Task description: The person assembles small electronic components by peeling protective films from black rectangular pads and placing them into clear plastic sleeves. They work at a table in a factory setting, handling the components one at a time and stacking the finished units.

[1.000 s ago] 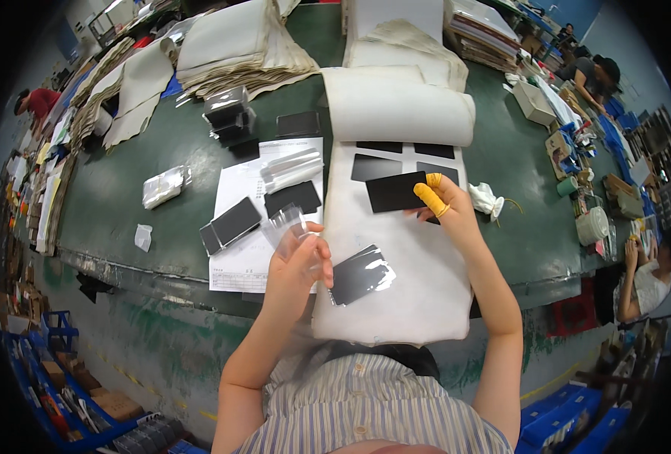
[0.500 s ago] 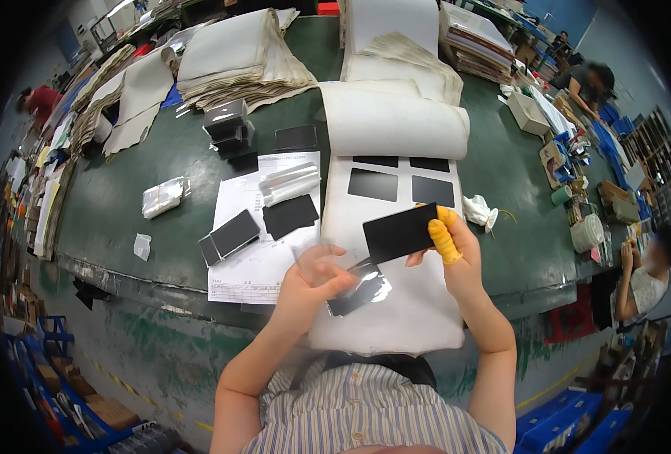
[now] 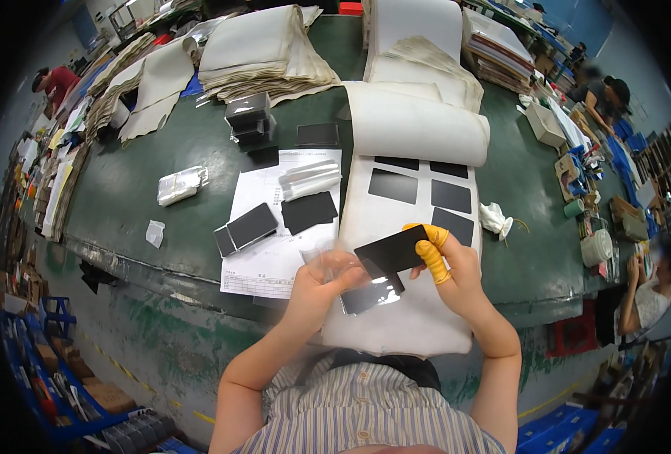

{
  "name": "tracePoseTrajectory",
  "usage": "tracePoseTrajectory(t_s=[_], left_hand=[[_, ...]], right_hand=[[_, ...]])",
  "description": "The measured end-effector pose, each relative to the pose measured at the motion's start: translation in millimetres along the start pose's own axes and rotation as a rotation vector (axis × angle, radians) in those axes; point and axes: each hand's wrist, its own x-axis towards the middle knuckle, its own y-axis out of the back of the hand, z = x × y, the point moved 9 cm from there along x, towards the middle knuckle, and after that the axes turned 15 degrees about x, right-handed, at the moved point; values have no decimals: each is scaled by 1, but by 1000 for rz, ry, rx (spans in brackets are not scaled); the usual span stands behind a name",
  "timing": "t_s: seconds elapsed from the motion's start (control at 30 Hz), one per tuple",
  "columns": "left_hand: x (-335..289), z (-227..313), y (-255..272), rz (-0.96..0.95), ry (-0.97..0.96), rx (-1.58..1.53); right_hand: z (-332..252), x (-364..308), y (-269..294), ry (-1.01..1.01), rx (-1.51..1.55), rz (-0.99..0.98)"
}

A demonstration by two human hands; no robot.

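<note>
The person wore a shirt (image 3: 335, 420) with narrow vertical stripes in cream and blue-grey, small round buttons (image 3: 363, 434) down the front and a gathered seam across it, bare forearms (image 3: 263, 356), and wrinkled yellow finger cots (image 3: 435, 265) covering the right hand's (image 3: 460, 281) thumb and one finger.

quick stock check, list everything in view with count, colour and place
pad: one, white, centre
held card: one, black, right grip
clear film: count unclear, transparent, left grip
glossy cards: count unclear, dark, below held card
laid cards: five, dark, on pad
card groups: several, black, left
film bundles: two, clear, left
printed paper: one, white, left
scrap: one, white, left
bundle: one, white, right
paper stacks: several, cream, back
table: one, green, underneath
bins: several, blue, floor
people: several, varied clothing, edges
left grip: one, bare, centre
right grip: one, yellow finger covers, centre-right
</note>
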Motion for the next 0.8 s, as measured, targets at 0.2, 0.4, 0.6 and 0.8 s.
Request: tracePoseTrajectory(t_s=[0.2, 0.4, 0.6, 0.8], left_hand=[[-1, -11, -1, -66, 89, -90], [-3, 3, 2, 6, 44, 130], [0, 22, -2, 105, -150, 282], [5, 16, 11, 185, -90, 45]], right_hand=[[2, 0, -2, -76, 30, -18], [-5, 4, -11, 0, -287, -109], [-5, -7, -42, 308, -522, -248], [-3, 5, -29, 179, -470, -250]])
